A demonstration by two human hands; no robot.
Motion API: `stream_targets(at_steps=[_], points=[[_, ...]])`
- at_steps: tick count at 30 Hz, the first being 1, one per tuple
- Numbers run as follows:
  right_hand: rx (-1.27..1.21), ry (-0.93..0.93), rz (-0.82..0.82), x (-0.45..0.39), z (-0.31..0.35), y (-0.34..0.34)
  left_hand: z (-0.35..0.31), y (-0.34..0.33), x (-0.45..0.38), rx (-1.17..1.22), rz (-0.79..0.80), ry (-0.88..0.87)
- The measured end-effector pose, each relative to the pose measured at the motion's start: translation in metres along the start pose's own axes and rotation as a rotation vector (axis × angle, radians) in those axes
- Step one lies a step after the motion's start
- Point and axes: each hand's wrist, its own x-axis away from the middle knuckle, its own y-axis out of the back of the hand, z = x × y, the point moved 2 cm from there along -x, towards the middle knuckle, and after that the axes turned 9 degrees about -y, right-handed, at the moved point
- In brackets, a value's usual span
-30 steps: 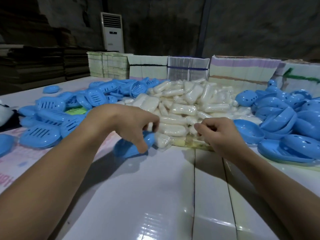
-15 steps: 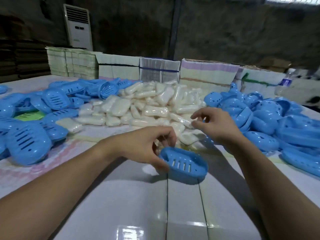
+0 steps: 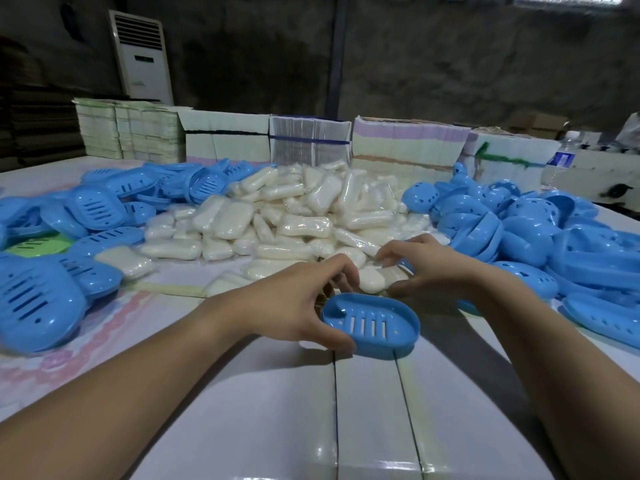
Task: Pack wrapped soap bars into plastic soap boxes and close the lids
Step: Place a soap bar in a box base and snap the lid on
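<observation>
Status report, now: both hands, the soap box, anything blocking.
Left hand grips empty blue soap box by its rim. Right hand pinching a wrapped soap bar at the pile's edge. Nothing between bar and box.

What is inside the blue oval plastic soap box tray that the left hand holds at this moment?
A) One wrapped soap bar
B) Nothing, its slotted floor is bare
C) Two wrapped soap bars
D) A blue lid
B: the blue oval plastic soap box tray gripped at its rim by the left hand shows only its bare slotted floor, while the right hand takes a white wrapped soap bar from the heap behind.
</observation>
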Motion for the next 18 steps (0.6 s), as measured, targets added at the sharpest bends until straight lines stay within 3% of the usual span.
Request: stream_targets(at_steps=[7,12,18], points=[[-0.021,0.041,-0.173,0.010,0.007,0.001,0.004,0.000,-0.001,0.032,-0.083,0.064],[-0.384,0.160,-0.294,0.030,0.007,0.024,0.007,-0.001,-0.002,0.085,-0.124,0.117],[-0.308,0.265,-0.076,0.040,0.033,0.009,0.008,0.000,-0.004,0.033,-0.157,0.161]])
